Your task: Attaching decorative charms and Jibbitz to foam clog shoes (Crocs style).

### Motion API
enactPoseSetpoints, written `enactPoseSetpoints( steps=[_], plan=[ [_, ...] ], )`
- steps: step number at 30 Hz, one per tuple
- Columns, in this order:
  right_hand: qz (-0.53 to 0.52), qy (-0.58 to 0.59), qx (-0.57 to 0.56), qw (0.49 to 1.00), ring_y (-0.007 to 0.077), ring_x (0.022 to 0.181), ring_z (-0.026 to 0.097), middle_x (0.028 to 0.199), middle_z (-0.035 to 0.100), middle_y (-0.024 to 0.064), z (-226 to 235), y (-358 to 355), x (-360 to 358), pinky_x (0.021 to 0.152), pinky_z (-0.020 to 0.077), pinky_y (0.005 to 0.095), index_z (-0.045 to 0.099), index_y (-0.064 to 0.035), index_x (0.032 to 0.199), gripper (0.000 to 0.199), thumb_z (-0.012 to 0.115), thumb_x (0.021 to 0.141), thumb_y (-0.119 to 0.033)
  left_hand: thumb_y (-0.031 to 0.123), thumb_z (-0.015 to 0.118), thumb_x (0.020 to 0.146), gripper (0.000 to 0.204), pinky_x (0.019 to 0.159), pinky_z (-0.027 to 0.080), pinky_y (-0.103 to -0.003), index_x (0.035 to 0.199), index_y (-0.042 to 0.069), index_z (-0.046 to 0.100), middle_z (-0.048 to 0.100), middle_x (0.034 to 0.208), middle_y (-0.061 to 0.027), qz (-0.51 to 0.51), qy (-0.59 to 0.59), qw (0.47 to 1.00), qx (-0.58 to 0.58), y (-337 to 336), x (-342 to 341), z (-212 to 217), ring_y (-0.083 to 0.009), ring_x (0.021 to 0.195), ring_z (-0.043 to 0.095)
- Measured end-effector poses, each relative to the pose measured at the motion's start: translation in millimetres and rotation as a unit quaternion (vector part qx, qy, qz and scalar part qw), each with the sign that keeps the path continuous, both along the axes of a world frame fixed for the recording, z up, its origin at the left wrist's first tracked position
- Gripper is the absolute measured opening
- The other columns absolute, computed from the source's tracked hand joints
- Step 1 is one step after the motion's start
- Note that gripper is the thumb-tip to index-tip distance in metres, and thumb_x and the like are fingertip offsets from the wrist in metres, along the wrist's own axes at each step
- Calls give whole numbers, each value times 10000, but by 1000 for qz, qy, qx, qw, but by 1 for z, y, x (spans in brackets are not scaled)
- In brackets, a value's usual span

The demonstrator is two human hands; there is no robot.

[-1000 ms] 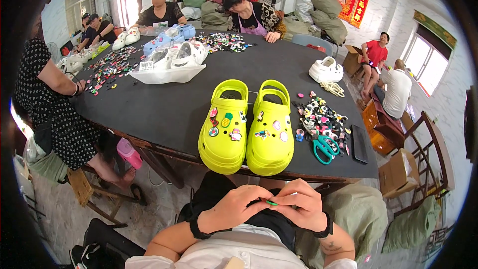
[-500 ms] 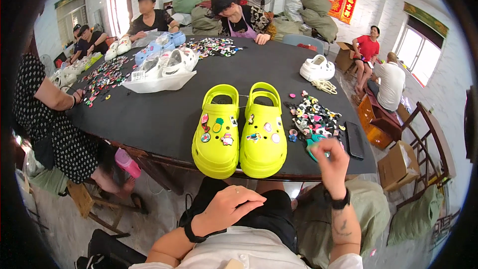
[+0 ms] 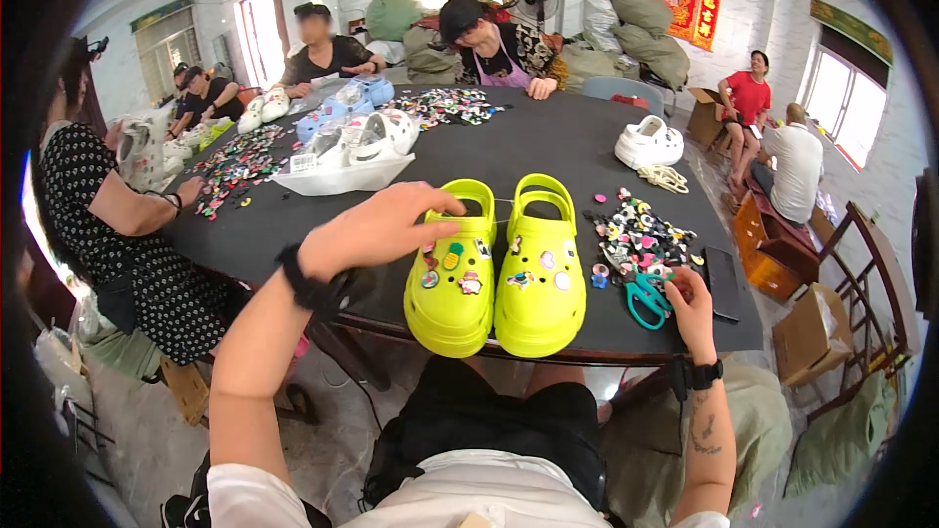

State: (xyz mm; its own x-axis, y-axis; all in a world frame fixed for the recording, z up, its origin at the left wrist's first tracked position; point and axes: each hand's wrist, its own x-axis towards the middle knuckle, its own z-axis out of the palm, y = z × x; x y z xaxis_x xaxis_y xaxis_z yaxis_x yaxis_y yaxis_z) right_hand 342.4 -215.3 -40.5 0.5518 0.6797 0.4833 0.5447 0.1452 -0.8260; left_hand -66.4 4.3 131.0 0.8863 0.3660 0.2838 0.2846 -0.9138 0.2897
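Note:
A pair of lime-green clogs stands side by side at the table's near edge, toes toward me. The left clog [image 3: 450, 318] and the right clog [image 3: 541, 318] both carry small charms, including a pineapple and a toucan. My left hand [image 3: 377, 233] reaches over the left clog's outer side, fingers stretched out, apparently holding nothing. To the right lie teal-handled scissors [image 3: 647, 301]. Just beside their handles is my right hand [image 3: 693, 308], its fingers curled together by the edge of the charm pile [image 3: 641, 240]. Whatever its fingertips hold, if anything, cannot be made out.
A dark phone-like slab [image 3: 722, 284] lies right of my right hand. Farther off are a white clog [image 3: 649, 143], a cord [image 3: 663, 178], and white clogs on a tray [image 3: 342, 179]. Other people sit or stand around the black table [image 3: 548, 137], with more charm heaps.
My left hand has risen from my lap to the left clog. My right hand has shifted from over the scissors to their right side, uncovering them. The whole view has shifted slightly.

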Motion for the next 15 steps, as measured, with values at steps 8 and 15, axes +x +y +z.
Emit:
enactPoseSetpoints(
  steps=[8,15],
  plan=[
    [-36,3,13,999,93,818,577,931,631,25,-4,-7,-10,744,468,233,616,-15,1059,157,627,918,-84,458,512,948,509,867,492,-356,1367,169,496,604,1209,-149,-76,201,974,-79,48,88,4,-265,1057,606],
    [-65,-54,14,996,135,818,581,919,614,54,-1,-6,-12,742,463,259,612,-7,991,113,627,901,-74,297,760,786,774,754,513,-318,1457,207,385,553,1261,-132,-43,392,894,-212,43,124,20,-222,998,596]
  ],
)
